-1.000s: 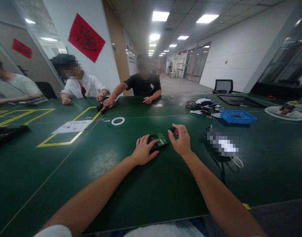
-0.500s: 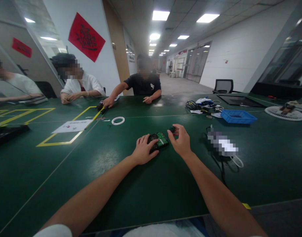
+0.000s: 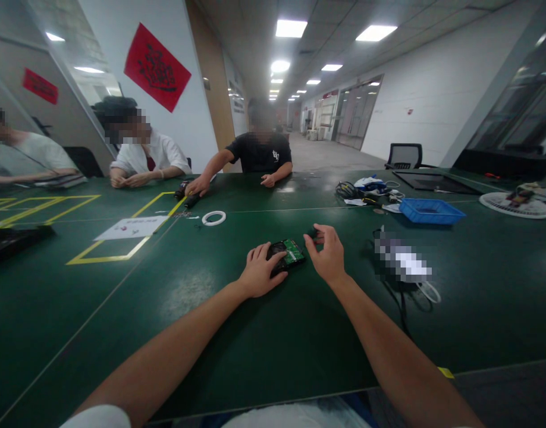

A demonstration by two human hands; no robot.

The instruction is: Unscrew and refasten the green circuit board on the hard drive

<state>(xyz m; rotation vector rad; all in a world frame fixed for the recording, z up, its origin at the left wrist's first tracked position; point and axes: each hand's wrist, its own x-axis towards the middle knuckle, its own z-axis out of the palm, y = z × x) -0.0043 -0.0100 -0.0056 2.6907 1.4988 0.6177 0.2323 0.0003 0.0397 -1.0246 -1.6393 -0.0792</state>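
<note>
A hard drive (image 3: 294, 252) with a green circuit board facing up lies on the green table. My left hand (image 3: 260, 270) grips it from the left, fingers over its top and thumb along the near edge. Just off the drive's right end, my right hand (image 3: 327, 254) is closed, with thumb and fingertips around a small dark piece (image 3: 312, 232). That piece is partly hidden by the fingers, and its kind cannot be made out. A slim gap separates the right hand from the drive.
To the right are a blurred-out device (image 3: 404, 261) with cables and a blue tray (image 3: 431, 211). Behind them lies a cable pile (image 3: 366, 190). A white ring (image 3: 214, 218) and a paper sheet (image 3: 132, 228) lie left. Across the table, a person's hand (image 3: 198, 186) holds a dark tool.
My hands and the hard drive stay almost where they were. Across the table, the person's hand and the dark tool have shifted slightly.
</note>
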